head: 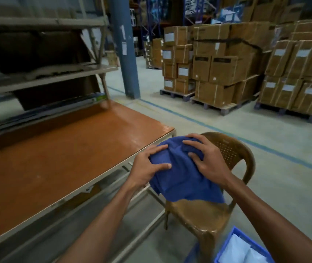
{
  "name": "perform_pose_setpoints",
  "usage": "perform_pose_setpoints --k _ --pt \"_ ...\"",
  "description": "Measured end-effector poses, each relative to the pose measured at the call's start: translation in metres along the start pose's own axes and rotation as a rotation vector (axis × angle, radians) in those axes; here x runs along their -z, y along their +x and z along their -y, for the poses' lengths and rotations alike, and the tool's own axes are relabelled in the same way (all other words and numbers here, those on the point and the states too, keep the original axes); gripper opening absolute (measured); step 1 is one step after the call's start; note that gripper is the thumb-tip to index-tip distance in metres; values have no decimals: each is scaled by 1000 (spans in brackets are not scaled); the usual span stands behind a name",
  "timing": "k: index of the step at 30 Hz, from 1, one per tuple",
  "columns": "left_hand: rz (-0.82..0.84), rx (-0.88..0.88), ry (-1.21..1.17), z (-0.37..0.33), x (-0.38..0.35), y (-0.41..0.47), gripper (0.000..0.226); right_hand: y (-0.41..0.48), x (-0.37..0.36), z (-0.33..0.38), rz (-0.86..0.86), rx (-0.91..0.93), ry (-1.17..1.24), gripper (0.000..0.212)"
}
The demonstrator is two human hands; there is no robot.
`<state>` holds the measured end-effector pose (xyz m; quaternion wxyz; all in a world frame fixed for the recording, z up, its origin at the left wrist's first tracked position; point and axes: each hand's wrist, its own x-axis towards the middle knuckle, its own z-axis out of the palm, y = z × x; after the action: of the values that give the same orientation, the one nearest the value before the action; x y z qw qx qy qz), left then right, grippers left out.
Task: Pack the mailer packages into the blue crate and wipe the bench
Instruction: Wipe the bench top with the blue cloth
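Observation:
A bunched blue cloth [181, 177] hangs in the air over a brown plastic chair [204, 211], just off the bench's right front edge. My left hand [147, 166] grips its left side, thumb across the front. My right hand [204, 158] grips its top right, fingers curled into the fabric. The bench [60, 160] has a bare orange-brown top. At the bottom right stands the blue crate [229, 238], with pale mailer packages [244, 251] inside it.
A grey shelf rack [43, 76] rises at the bench's back edge. A blue steel column [126, 48] stands behind the bench. Pallets of stacked cardboard boxes [217, 67] fill the far right. Blue lines cross the concrete floor [265, 160].

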<state>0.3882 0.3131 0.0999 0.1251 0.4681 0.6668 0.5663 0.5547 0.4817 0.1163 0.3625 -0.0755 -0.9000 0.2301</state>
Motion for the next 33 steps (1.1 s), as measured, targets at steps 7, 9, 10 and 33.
perform_pose_setpoints --k 7,9,10,33 --pt "-334 69 236 2 157 -147 51 11 -128 143 117 266 122 40" --pt "-443 65 372 1 202 -196 48 11 -172 197 242 317 175 39" --pt "-489 61 433 1 225 -220 48 11 -195 224 272 366 176 44" --pt "-874 302 420 68 571 -516 68 19 -533 586 514 239 796 34"
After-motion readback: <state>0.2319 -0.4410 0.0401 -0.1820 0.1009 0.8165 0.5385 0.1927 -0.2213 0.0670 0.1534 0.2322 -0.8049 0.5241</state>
